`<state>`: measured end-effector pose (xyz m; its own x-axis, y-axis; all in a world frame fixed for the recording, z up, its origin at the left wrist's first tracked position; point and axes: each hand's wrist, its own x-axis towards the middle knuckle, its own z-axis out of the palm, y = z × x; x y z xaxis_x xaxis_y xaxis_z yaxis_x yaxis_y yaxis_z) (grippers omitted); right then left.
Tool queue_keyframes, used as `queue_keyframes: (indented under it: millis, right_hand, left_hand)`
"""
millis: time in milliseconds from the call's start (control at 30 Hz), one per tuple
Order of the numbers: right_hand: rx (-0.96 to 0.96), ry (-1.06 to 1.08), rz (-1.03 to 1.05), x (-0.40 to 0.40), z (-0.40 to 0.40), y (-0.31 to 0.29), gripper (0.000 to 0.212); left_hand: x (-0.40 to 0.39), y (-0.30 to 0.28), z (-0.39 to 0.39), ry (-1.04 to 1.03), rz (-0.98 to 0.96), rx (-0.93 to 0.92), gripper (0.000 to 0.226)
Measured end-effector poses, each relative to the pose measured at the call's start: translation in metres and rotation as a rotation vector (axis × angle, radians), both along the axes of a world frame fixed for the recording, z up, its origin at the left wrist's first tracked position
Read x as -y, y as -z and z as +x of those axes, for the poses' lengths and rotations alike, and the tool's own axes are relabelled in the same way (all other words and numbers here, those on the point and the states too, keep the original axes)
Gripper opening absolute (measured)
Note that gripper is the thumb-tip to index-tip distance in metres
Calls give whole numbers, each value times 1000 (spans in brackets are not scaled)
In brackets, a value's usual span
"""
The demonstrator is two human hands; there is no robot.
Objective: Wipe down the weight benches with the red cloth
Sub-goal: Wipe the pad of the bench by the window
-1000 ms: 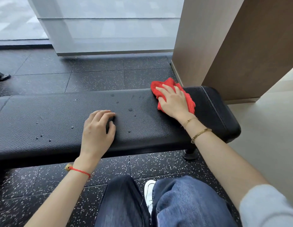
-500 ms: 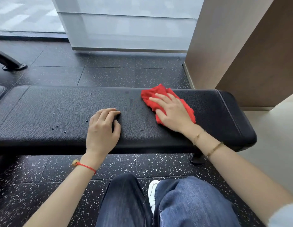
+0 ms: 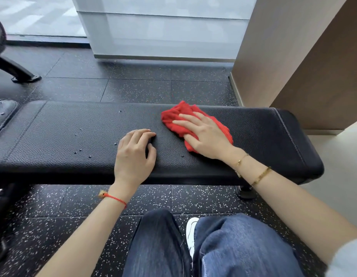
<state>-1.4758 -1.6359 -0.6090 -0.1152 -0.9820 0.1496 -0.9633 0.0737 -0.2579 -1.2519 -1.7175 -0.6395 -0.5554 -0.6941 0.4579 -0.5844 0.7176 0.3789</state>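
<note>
The red cloth lies bunched and creased on the top of the black weight bench, right of the pad's middle and toward its far edge. The right hand lies flat on it, fingers straight and spread, pressing it to the pebbled black pad; red folds show past the fingertips and beside the wrist. The left hand rests on the pad just beside the cloth, apart from it, fingers curled under with the tips on the surface, holding nothing. Small water droplets dot the pad left of that hand, and one sits near the front edge between the hands. A red string bracelet circles the left wrist; two gold bracelets the right. Below are jeans-clad knees over speckled black floor tiles
</note>
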Motion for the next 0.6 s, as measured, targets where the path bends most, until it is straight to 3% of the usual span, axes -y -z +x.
queue_keyframes:
  millis: [133,400,600]
  right_hand:
    - [5,295,50,22,-3,-3,47]
    - [21,14,32,-41,52,0,51]
    - [-13,269,43,-59,-5,0,49]
  left_hand:
    - [0,1,0,-2,3,2,27]
    - [0,0,0,5,5,-4,28]
    - [-2,0,1,6,8,-6,28]
